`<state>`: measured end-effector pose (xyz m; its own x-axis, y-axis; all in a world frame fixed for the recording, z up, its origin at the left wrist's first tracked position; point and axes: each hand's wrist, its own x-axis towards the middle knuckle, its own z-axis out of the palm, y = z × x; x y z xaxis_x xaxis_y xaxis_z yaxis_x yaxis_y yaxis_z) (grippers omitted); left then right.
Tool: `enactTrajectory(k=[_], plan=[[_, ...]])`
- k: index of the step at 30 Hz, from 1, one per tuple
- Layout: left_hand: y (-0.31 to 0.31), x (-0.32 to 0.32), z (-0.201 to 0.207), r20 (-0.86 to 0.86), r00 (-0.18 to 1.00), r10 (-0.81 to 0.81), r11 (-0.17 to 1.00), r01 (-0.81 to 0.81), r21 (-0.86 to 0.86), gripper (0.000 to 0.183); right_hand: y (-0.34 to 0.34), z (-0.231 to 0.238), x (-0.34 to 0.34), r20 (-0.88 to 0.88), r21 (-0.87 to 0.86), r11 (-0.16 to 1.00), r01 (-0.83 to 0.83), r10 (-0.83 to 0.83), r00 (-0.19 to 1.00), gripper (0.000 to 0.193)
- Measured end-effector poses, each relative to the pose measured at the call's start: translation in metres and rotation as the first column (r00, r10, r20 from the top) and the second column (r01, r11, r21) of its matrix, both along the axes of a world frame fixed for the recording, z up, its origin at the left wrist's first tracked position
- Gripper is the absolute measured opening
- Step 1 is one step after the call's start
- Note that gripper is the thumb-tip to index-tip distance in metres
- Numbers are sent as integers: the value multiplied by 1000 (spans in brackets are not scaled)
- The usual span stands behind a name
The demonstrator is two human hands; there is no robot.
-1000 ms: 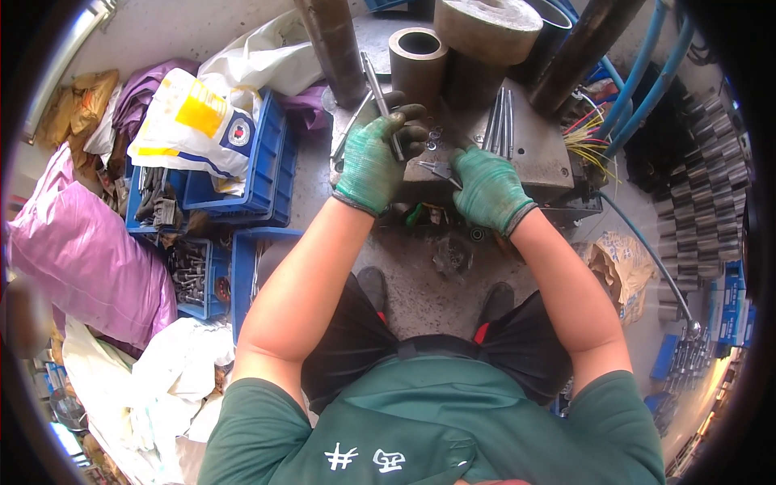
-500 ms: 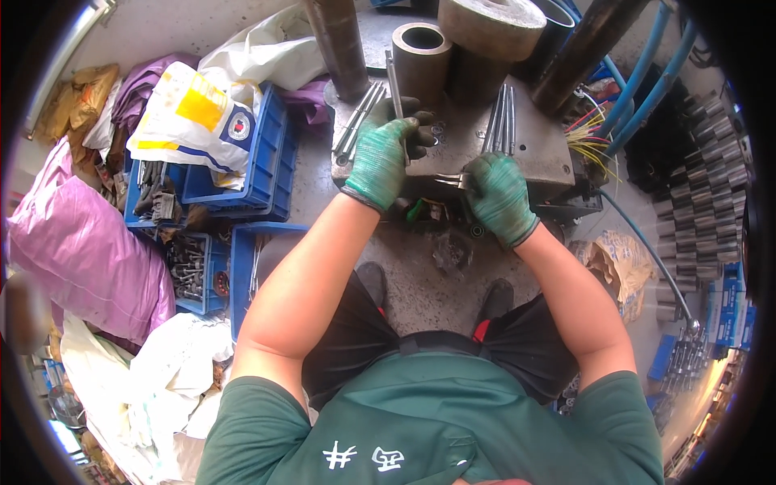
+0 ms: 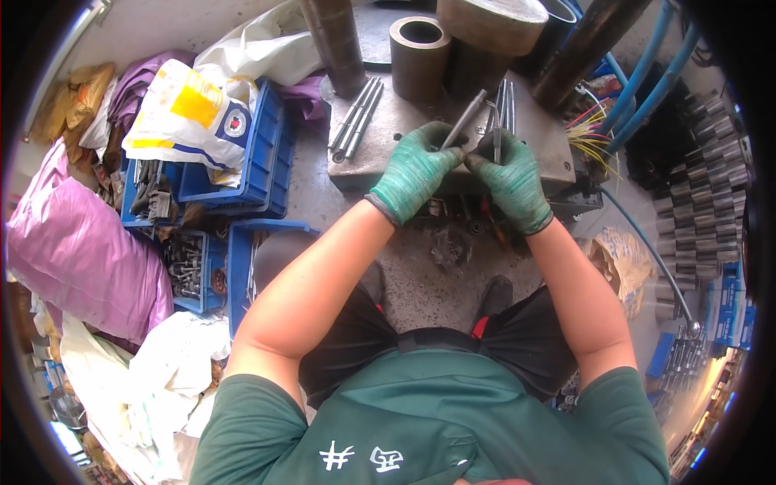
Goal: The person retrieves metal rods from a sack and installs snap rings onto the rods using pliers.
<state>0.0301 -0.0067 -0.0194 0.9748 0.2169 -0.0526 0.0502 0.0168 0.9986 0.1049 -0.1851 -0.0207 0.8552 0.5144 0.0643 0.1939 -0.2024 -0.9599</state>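
Both my hands wear green-coated gloves and meet above the front of a heavy metal block [image 3: 368, 166]. My left hand [image 3: 418, 171] is closed around a grey metal rod [image 3: 466, 117], which tilts up to the right. My right hand [image 3: 517, 179] is closed on a slim metal tool [image 3: 497, 145] that points upward; its kind is partly hidden by the fingers. The thumbs of both gloves are close together. On the block, several metal rods [image 3: 356, 121] lie side by side at the left, and more rods [image 3: 507, 101] lie beyond my right hand.
A thick hollow cylinder [image 3: 419, 61] and a round metal disc [image 3: 491, 18] stand behind, between upright posts [image 3: 333, 48]. Blue crates [image 3: 279, 153] and a purple sack [image 3: 93, 242] are at left. Blue hoses [image 3: 647, 81], loose wires and stacked metal tubes [image 3: 711, 178] are at right.
My left hand has moved right and down, away from the left rods, and tilted its rod rightward. My right hand has turned, so its metal tool now points up instead of left.
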Motion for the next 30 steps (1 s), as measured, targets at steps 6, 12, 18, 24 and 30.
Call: enactTrajectory(k=[6, 12, 18, 24, 30], plan=[[1, 0, -4, -31, 995, -99, 994, 100, 39, 38, -1, 16, -4, -311, 243, 970, 27, 51, 949, 21], [7, -1, 10, -143, 988, 61, 977, -89, -196, 23, 0, 13, 12, 173, -113, 993, 15, 4, 985, 19], [23, -2, 20, -153, 981, 117, 918, -166, -361, 23, 26, 5, 15, 560, -325, 920, 217, 2, 829, 18], [33, -2, 13, -148, 983, 107, 826, -171, -537, 14, 15, 14, 36, -212, 248, 948, 201, -150, 966, 26], [31, -6, 12, -130, 982, 134, 870, -180, -459, 12, -31, 35, 31, -498, 295, 955, 36, 122, 859, 42]])
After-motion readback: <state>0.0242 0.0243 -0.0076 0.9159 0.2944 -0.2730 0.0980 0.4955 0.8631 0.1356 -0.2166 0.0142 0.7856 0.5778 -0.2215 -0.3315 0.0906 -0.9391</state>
